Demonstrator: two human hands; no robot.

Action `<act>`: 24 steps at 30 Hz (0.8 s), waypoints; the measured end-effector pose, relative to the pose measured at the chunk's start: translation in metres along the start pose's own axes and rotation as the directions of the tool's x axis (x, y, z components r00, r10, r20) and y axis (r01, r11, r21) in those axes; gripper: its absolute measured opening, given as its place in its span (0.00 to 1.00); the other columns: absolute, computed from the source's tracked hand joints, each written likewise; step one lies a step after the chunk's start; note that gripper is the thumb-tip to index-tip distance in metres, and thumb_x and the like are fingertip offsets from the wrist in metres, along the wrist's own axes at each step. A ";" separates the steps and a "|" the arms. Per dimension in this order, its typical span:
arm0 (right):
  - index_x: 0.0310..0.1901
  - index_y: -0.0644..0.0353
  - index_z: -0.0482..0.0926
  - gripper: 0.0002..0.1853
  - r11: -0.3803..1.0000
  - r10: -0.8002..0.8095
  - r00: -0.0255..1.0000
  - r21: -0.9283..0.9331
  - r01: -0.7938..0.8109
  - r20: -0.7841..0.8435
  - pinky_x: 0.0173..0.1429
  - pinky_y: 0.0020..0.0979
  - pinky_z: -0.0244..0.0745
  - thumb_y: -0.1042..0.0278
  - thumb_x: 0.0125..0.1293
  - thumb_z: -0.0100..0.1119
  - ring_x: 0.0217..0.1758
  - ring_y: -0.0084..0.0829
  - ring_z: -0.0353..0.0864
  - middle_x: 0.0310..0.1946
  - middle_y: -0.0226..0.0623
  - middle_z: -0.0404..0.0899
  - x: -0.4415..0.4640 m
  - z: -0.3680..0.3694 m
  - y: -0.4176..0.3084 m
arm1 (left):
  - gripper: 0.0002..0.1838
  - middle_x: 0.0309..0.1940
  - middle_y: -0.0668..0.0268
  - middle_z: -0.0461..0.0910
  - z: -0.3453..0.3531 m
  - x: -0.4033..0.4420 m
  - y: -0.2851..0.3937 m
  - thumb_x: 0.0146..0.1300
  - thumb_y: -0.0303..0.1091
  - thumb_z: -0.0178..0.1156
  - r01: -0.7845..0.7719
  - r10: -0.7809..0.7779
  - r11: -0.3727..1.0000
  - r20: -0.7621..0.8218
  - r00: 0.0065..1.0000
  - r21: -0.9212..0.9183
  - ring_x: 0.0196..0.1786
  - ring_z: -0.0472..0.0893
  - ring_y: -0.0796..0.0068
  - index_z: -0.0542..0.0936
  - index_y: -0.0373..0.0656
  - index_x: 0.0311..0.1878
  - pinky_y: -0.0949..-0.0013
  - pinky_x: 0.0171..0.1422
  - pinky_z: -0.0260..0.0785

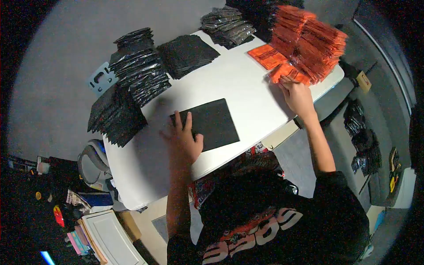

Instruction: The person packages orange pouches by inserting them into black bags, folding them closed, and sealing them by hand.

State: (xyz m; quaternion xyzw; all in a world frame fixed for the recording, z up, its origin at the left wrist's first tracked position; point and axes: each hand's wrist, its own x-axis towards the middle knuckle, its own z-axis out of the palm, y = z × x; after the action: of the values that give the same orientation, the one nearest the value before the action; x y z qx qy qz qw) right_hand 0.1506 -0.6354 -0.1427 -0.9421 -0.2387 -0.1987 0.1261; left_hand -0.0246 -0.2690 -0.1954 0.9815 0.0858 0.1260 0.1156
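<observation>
A flat black rectangular piece (215, 123), maybe a folded bag, lies on the white table (247, 88) in front of me. My left hand (183, 139) rests on its left edge with the fingers spread, holding nothing. Farther right, my right hand (295, 93) pinches the near edge of an orange packet (289, 73) in clear wrap. Just behind that lies another flat orange packet (267, 56). A tall stack of orange packets (309, 42) rises beside them at the table's right end.
Stacks of shiny black packets (139, 66) and matte black pieces (187, 54) line the far left side. More black packets stand at the far edge (226, 26) and at the left (115, 115). A grey chair (93, 163) touches the left side; black packets (362, 137) lie at right.
</observation>
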 end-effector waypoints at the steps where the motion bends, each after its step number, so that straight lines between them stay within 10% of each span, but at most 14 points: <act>1: 0.53 0.62 0.87 0.15 0.996 -0.083 0.995 0.013 0.084 -0.051 0.50 0.45 0.85 0.70 0.65 0.66 0.47 0.49 0.89 0.53 0.46 0.87 -0.003 -0.003 -0.008 | 0.39 0.82 0.47 0.58 -0.007 0.000 0.002 0.65 0.46 0.61 0.039 -0.040 0.991 0.006 0.999 0.125 0.82 0.58 0.39 0.68 0.49 0.80 0.16 0.77 0.46; 4: 0.49 0.60 0.88 0.15 0.978 -0.157 0.984 0.152 0.144 0.081 0.46 0.47 0.84 0.62 0.65 0.69 0.40 0.50 0.88 0.41 0.50 0.87 -0.019 -0.029 -0.076 | 0.37 0.81 0.46 0.61 0.004 -0.002 -0.022 0.66 0.44 0.58 0.097 -0.084 0.956 -0.059 0.995 0.278 0.82 0.59 0.40 0.68 0.47 0.79 0.15 0.76 0.47; 11: 0.65 0.60 0.81 0.27 0.842 -0.412 0.909 0.407 0.355 0.061 0.73 0.49 0.74 0.47 0.76 0.57 0.73 0.50 0.76 0.66 0.49 0.80 -0.003 0.005 -0.106 | 0.33 0.79 0.42 0.62 -0.021 -0.009 0.015 0.70 0.36 0.55 -0.024 0.025 0.994 -0.005 1.000 0.105 0.82 0.58 0.35 0.68 0.35 0.76 0.30 0.82 0.50; 15: 0.75 0.50 0.72 0.31 0.852 -0.506 0.829 0.289 0.437 0.238 0.83 0.64 0.50 0.43 0.78 0.50 0.86 0.57 0.51 0.81 0.46 0.60 0.000 0.030 -0.101 | 0.31 0.79 0.42 0.61 -0.026 -0.012 0.041 0.72 0.34 0.54 -0.025 0.025 0.999 -0.001 1.000 0.021 0.82 0.58 0.34 0.68 0.35 0.76 0.29 0.82 0.48; 24: 0.78 0.34 0.69 0.31 0.897 -0.442 0.813 0.191 0.399 0.378 0.84 0.69 0.42 0.35 0.79 0.41 0.88 0.54 0.44 0.87 0.35 0.46 -0.001 0.028 -0.108 | 0.31 0.82 0.48 0.59 -0.028 -0.010 0.074 0.75 0.39 0.55 0.031 -0.034 0.999 0.112 0.993 0.029 0.82 0.55 0.32 0.66 0.47 0.80 0.27 0.82 0.45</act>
State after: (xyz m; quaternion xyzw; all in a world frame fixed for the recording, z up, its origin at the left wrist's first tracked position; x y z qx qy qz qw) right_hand 0.1047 -0.5344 -0.1524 -0.8784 -0.4721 -0.0058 0.0741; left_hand -0.0312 -0.3357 -0.1528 0.9871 0.0969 0.0672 0.1087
